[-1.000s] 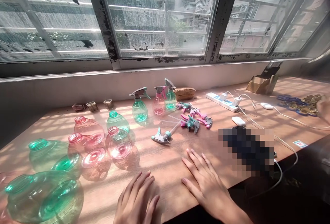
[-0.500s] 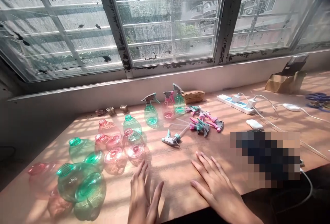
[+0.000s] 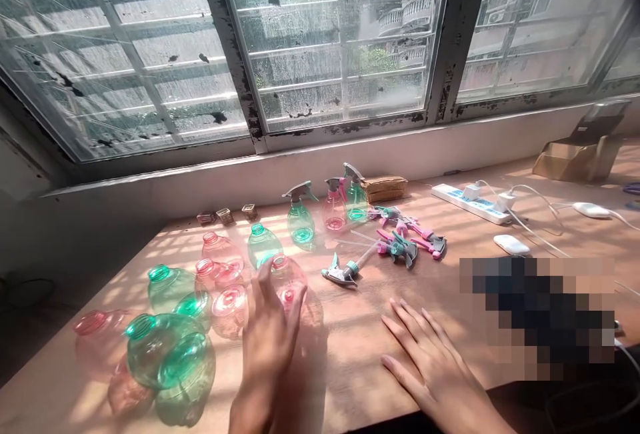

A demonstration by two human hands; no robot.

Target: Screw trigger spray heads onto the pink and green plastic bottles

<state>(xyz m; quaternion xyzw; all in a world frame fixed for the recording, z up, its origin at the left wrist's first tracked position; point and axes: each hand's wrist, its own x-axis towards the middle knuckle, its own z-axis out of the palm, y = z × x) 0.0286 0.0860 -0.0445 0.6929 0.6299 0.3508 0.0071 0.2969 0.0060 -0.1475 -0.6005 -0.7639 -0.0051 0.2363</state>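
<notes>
In the head view, the left hand (image 3: pixel 269 324) grasps a pink bottle (image 3: pixel 291 281), its fingers partly open and curved along the left side, its thumb across the near right side; how firmly they press, I cannot tell. That bottle is the landmark. Right of it, the right hand (image 3: pixel 433 361) lies palm down on the surface (image 3: pixel 350 354), fingers released and spread. A loose spray head (image 3: pixel 341 271) lies just right of the landmark; a green bottle (image 3: pixel 265 243) stands close behind it. More capless bottles (image 3: pixel 173 291) are to its left.
</notes>
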